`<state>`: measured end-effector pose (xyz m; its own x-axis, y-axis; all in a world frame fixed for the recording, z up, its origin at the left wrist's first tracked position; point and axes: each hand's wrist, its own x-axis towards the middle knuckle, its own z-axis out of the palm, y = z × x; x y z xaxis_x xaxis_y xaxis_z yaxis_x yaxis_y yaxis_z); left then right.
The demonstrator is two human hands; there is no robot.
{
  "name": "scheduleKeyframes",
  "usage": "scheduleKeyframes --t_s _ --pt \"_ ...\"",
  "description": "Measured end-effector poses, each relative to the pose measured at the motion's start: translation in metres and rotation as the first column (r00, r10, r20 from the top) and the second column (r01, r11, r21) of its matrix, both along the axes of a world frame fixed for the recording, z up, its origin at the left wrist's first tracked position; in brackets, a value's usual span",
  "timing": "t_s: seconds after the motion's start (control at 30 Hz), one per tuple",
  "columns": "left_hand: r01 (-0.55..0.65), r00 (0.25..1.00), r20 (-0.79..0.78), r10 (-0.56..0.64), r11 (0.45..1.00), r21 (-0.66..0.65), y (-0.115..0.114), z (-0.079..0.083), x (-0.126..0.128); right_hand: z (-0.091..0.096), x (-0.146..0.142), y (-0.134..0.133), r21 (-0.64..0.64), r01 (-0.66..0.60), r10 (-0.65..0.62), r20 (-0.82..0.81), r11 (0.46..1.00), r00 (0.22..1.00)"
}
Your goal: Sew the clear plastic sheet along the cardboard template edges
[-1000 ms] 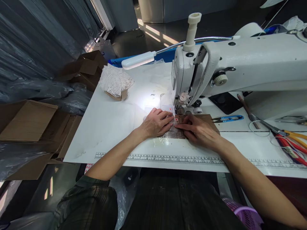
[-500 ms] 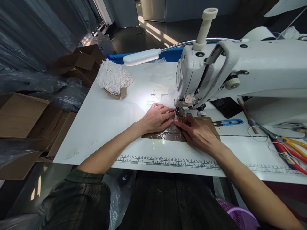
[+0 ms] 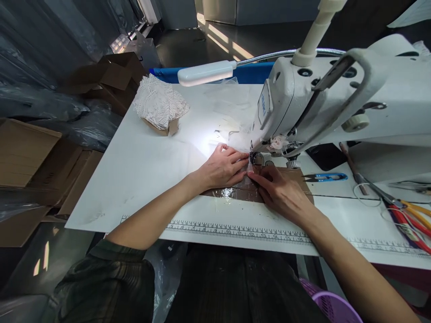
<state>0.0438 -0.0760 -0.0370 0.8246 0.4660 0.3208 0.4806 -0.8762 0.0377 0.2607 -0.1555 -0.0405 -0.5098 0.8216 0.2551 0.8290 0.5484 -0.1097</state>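
My left hand [image 3: 226, 168] lies palm down, its fingers stretched toward the needle area [image 3: 253, 157] of the white sewing machine [image 3: 286, 85]. Under its fingertips is a thin, sheer whitish fabric [image 3: 250, 167]. My right hand [image 3: 283, 188] is closed in a pinch at the near edge of this fabric, just in front of the machine's foot. The fabric is mostly hidden by both hands. Beneath them a brown, tape-covered cardboard sheet [image 3: 242, 194] rests on the white table [image 3: 141, 170], its shiny surface catching the light.
White lace [image 3: 160, 101] fills a small cardboard box at the back left. A lamp [image 3: 207, 73] hangs over the table. To the right lie blue thread snips [image 3: 325, 177], a dark flat object [image 3: 326, 156] and orange-handled scissors [image 3: 414, 211]. A printed ruler [image 3: 218, 231] runs along the front edge.
The camera view has shifted, so the machine appears larger and farther right. Both hands stay at the needle with almost the same pose; the fabric has barely moved.
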Motion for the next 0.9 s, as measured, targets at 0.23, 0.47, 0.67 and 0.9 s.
scheduleKeyframes --t_s 0.23,0.47,0.67,0.9 --pt "-0.028 0.995 -0.095 0.038 0.994 0.107 -0.0063 0.0031 0.0071 -0.0016 0.0004 -0.0008 0.021 0.010 -0.010 -0.005 1.000 1.000" --pt "-0.032 0.994 -0.099 0.044 0.992 0.126 -0.0066 0.0041 0.0072 -0.0031 0.0014 0.0000 -0.009 0.010 -0.011 -0.046 1.000 0.999" --pt "-0.015 0.999 -0.044 0.018 0.997 0.075 -0.0030 0.0022 0.0040 -0.0040 0.0011 0.0007 0.018 0.005 -0.004 -0.065 1.000 0.998" --pt "-0.063 0.997 -0.042 0.064 0.997 0.039 -0.0077 0.0001 0.0053 -0.0069 0.0033 0.0010 0.004 0.012 -0.012 -0.069 1.000 0.998"
